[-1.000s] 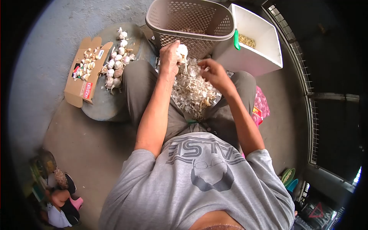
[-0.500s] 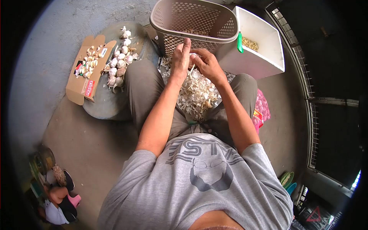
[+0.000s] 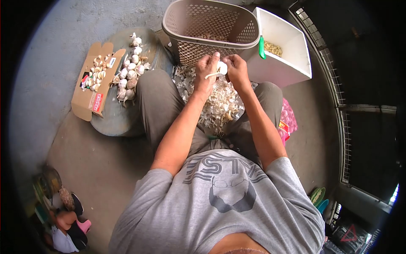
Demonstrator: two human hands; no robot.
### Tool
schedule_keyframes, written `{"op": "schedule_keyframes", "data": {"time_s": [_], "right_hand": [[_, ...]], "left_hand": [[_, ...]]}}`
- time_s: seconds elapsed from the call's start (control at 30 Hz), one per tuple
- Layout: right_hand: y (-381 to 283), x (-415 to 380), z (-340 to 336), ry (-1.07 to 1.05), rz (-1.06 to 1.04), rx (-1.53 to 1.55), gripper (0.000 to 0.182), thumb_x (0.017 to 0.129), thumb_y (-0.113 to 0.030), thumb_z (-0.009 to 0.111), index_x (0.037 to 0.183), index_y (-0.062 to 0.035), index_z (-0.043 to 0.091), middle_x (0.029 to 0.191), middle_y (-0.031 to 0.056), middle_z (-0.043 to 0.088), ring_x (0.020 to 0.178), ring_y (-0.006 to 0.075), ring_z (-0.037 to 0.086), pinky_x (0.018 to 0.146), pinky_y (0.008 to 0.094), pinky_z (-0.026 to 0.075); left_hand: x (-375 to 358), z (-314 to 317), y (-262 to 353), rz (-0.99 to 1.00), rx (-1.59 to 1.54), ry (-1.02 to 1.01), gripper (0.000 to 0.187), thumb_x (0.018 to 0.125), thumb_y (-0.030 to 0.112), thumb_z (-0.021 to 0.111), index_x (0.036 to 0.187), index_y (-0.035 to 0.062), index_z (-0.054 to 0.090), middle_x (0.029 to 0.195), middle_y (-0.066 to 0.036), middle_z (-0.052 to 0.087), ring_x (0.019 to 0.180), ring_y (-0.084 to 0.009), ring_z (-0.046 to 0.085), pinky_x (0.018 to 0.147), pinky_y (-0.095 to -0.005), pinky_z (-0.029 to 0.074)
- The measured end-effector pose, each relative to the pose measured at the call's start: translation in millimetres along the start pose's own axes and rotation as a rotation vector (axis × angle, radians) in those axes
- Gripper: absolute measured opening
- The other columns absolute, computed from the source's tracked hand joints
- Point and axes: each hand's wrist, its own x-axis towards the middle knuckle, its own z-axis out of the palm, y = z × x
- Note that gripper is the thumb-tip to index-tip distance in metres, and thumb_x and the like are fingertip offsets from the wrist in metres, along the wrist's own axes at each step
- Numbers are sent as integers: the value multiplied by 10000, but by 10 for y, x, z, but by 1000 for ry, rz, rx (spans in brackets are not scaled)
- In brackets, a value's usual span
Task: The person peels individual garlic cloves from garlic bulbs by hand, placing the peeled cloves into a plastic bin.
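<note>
A white garlic bulb (image 3: 221,67) with a pale stem pointing left is between my hands, above a heap of papery garlic skins (image 3: 220,103). My left hand (image 3: 205,73) is closed around the bulb's left side, thumb upright. On the bulb's other side, my right hand (image 3: 237,71) has its fingers curled and pinched against it; the fingertips are partly hidden. More whole garlic bulbs (image 3: 132,73) lie on a round stool (image 3: 111,122) to the left. Loose garlic cloves (image 3: 100,70) rest on an opened cardboard box (image 3: 82,106) there.
A brown perforated basket (image 3: 192,47) stands ahead, with something pale inside. Right of it is a white foam box (image 3: 279,70) holding peeled cloves (image 3: 272,49), a green handle (image 3: 261,48) on its rim. A pink mesh bag (image 3: 288,116) lies beside my right leg. Another person (image 3: 67,228) sits at lower left.
The bulb now shows plainly between my hands, its stem turned to the left. Both hands have shifted slightly lower and to the right, and the view has tilted a little.
</note>
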Motion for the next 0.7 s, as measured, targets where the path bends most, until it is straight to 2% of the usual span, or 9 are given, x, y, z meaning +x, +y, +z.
{"op": "schedule_keyframes", "data": {"time_s": [0.1, 0.2, 0.23, 0.33, 0.37, 0.47, 0.53, 0.57, 0.7], "right_hand": [[-1, -43, -120, 20, -57, -254, 130, 988, -73, 626, 966, 55, 615, 628, 27, 555, 445, 103, 492, 396, 287, 384], [157, -32, -251, -10, -155, -505, 142, 957, -94, 661, 981, 45, 665, 762, 125, 660, 709, 222, 648, 666, 364, 530], [127, -79, -313, -68, -272, -712, 160, 951, -114, 666, 982, 42, 681, 920, 173, 688, 928, 264, 661, 856, 381, 519], [16, -108, -227, -10, -374, -475, 237, 1001, -195, 626, 1005, 34, 687, 988, 142, 682, 968, 248, 652, 883, 384, 509], [-85, -169, -210, -62, -146, -174, 324, 1049, -276, 564, 1107, 29, 656, 995, 94, 669, 939, 220, 649, 813, 354, 526], [-406, -339, -2, -232, 159, 279, 376, 1071, -323, 524, 1201, 21, 603, 964, 62, 644, 860, 166, 630, 674, 313, 532], [-378, -323, 65, -225, 14, -24, 359, 1072, -340, 522, 1173, -2, 592, 840, 52, 597, 667, 111, 567, 486, 274, 473], [-346, -303, 63, -216, -6, -1, 346, 1072, -338, 523, 1133, -5, 596, 808, 45, 586, 644, 108, 557, 473, 271, 451], [-219, -238, 102, -96, -130, -112, 328, 1081, -328, 490, 1002, -21, 578, 713, 10, 548, 512, 97, 501, 435, 270, 409]], "left_hand": [[-9, -51, -88, 11, -48, 5, 329, 995, 384, 651, 833, 101, 609, 641, 21, 573, 442, -45, 495, 343, -194, 333], [-50, -23, 123, -38, -79, 5, 327, 1001, 365, 643, 825, 94, 594, 632, 16, 568, 442, -56, 494, 351, -204, 343], [-38, -19, 155, -35, -93, 11, 337, 1006, 353, 636, 802, 91, 582, 625, 12, 564, 439, -66, 490, 357, -215, 352], [19, -73, 88, -14, -133, 6, 332, 1005, 336, 647, 800, 92, 556, 652, 10, 560, 499, -67, 510, 415, -223, 398], [76, -98, -23, 24, -141, 0, 331, 1003, 336, 653, 803, 93, 550, 662, 13, 559, 515, -64, 509, 428, -221, 404], [96, -82, -113, 7, -49, -22, 328, 999, 355, 670, 851, 88, 551, 714, 37, 529, 601, -46, 470, 519, -213, 410], [107, -60, -198, 71, 125, -25, 338, 1019, 358, 638, 845, 87, 537, 713, 40, 507, 614, -46, 436, 528, -222, 387], [114, -67, -236, 71, 3, -91, 337, 1038, 347, 609, 843, 83, 529, 717, 46, 490, 625, -40, 412, 539, -229, 378], [-33, -4, -6, 143, 271, -12, 306, 1053, 282, 571, 837, 67, 536, 698, 39, 496, 604, -49, 434, 515, -253, 377]]}}
